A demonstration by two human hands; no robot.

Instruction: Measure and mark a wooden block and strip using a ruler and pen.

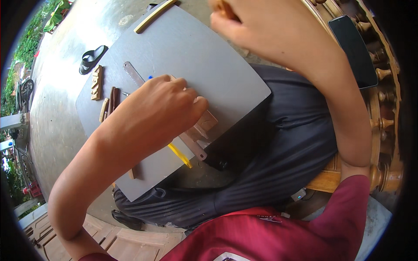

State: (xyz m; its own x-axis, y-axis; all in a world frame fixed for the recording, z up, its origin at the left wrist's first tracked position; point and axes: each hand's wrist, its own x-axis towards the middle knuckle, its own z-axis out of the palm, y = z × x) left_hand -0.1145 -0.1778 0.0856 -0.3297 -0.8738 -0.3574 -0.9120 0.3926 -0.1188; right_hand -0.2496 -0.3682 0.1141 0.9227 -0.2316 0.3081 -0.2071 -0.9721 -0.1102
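Observation:
My left hand (172,102) is over the grey board, knuckles up and fingers curled; whatever its fingers hold is hidden beneath it. A long toothed metal saw blade (133,73) comes out on its far side, and a holed metal end (193,147) shows on its near side, perhaps the same blade. Beside that end lie a flat wooden piece (209,122) and a yellow strip (180,155). My right hand (233,24) is raised beyond the board's right edge, closed, partly cut off by the picture's top; I cannot make out what it holds.
The grey board (191,56) rests across my lap. Along its left side lie a notched wooden block (96,82) and dark brown sticks (114,99). A pale wooden bar (154,16) sits at the far edge. A black sandal (92,58) and a phone (353,50) flank it.

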